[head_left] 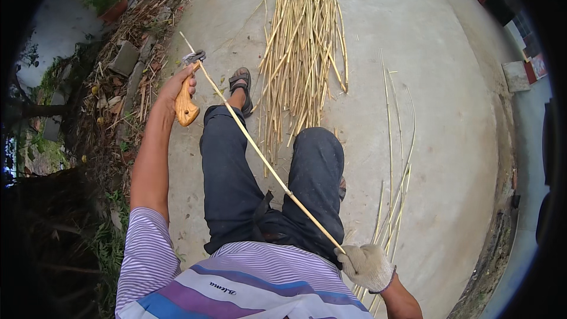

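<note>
My bare left hand point(173, 87) is closed around a hand tool with a curved wooden handle point(186, 108). Its working end point(194, 57) looks grey and dark, too small to name. A long, thin bamboo cane point(263, 156) runs slantwise over my lap, and its far end passes against the tool's head. At the lower right, my right hand point(367, 267), in a pale knitted glove, grips the near end of that cane. Beyond my knees lies a large heap of similar canes point(304, 41).
Several thin canes point(390, 212) lie on the concrete floor point(449, 171) to my right. Along the left run rubble, concrete blocks point(125, 59) and dry plant litter. A potted plant point(106, 1) stands at the far left. A wall borders the right side.
</note>
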Motion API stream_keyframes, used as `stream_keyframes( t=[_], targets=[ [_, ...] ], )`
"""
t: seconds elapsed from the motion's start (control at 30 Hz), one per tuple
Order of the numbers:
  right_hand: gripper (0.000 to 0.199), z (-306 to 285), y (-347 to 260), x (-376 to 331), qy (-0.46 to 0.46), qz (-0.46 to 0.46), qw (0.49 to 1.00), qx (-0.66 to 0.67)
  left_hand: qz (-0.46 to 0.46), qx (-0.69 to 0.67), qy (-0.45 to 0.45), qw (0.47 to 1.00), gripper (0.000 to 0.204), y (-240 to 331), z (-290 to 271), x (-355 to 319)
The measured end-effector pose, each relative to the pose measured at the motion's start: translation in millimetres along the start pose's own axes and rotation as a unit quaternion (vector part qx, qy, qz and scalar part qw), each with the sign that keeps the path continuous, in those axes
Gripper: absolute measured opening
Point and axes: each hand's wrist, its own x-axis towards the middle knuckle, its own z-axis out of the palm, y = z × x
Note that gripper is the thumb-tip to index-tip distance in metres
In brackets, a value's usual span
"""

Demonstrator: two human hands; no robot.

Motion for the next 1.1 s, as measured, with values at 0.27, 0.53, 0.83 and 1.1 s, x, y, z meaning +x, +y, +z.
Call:
stream_keyframes(
  t=[0.27, 0.53, 0.83, 1.1],
  targets=[
    [0.011, -32, -2, -34, -0.096, 0.038, 0.99, -0.098, 0.055, -0.116, 0.049, 0.99, 0.019, 50, -88, 34],
    [0.012, -41, -24, -54, -0.113, 0.068, 0.985, -0.113, 0.042, -0.022, 0.047, 0.998, 0.018, 99, -87, -4],
    [0.012, -36, 28, -90, 0.028, 0.226, 0.959, -0.171, 0.123, -0.061, 0.077, 0.988, 0.024, 134, -245, -17],
    [0.019, -2, 122, -53, 0.139, 0.301, 0.925, -0.184, -0.004, 0.03, -0.025, 0.999, 0.022, 7, -22, -5]
  ],
)
